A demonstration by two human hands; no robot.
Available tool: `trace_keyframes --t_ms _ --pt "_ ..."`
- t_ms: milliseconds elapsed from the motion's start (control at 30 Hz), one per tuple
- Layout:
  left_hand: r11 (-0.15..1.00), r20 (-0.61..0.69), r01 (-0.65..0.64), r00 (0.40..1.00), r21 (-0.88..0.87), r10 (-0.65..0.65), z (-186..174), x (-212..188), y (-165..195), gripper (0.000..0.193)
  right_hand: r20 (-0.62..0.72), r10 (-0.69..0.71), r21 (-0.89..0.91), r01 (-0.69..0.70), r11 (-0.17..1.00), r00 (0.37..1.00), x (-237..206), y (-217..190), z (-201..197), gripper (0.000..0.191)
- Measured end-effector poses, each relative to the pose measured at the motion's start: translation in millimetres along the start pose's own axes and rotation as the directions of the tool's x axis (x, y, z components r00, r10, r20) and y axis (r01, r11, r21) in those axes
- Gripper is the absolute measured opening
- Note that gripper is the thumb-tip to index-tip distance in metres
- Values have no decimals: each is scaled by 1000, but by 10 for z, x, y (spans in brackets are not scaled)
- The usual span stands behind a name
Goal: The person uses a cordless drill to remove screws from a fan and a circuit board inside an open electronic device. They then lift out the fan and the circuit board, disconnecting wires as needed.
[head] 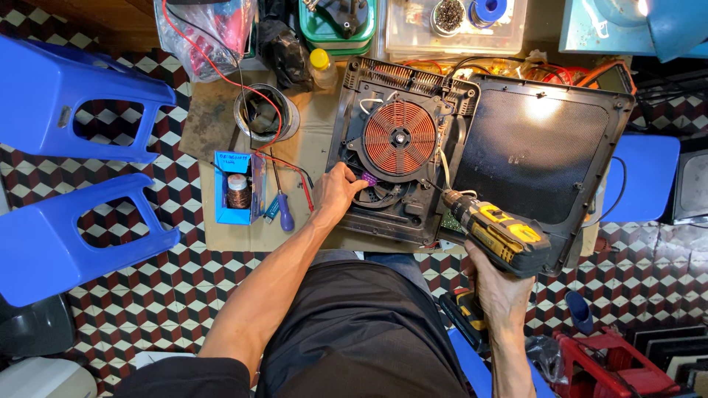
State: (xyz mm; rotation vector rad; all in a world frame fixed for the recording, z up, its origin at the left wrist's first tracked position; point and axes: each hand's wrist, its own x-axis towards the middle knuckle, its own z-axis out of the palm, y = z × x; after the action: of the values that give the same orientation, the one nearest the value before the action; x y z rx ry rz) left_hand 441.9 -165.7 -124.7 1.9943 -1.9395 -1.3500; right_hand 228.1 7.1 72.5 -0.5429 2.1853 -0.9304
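Note:
An opened induction cooker base (369, 96) lies in front of me with its copper coil (400, 138) exposed. My left hand (335, 193) rests on the base's near left corner, its fingertips pinching a small purple part (369, 179) beside the fan. My right hand (501, 284) grips a yellow and black cordless drill (501, 232), its tip pointing at the base's near right corner. The cooker's dark top panel (542, 147) lies flipped over to the right.
A blue box with a small jar (237, 189), a blue-handled screwdriver (283, 214), a metal tin (264, 112) and red and black wires (276, 158) lie left of the cooker. Two blue plastic stools (66, 162) stand at left. Parts trays (457, 22) sit beyond.

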Motion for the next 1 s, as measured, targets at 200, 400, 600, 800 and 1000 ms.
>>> trace_keyframes --t_ms 200,400,600,800,1000 --pt "1000 66 23 998 14 -24 -51 41 44 47 2 16 -16 -16 1000 1000 17 -21 52 32" --pt "997 42 -14 999 78 11 -110 126 115 55 -26 73 -44 -74 996 997 49 -103 121 30" --pt "996 69 16 997 82 -22 -143 176 151 56 -47 121 -98 -125 987 992 108 -171 170 31" --pt "997 72 8 997 77 -13 -155 203 139 56 -53 117 -85 -121 989 992 136 -192 191 33" --pt "996 74 19 997 91 -26 -143 241 126 56 -56 134 -146 -141 979 989 177 -189 201 35"
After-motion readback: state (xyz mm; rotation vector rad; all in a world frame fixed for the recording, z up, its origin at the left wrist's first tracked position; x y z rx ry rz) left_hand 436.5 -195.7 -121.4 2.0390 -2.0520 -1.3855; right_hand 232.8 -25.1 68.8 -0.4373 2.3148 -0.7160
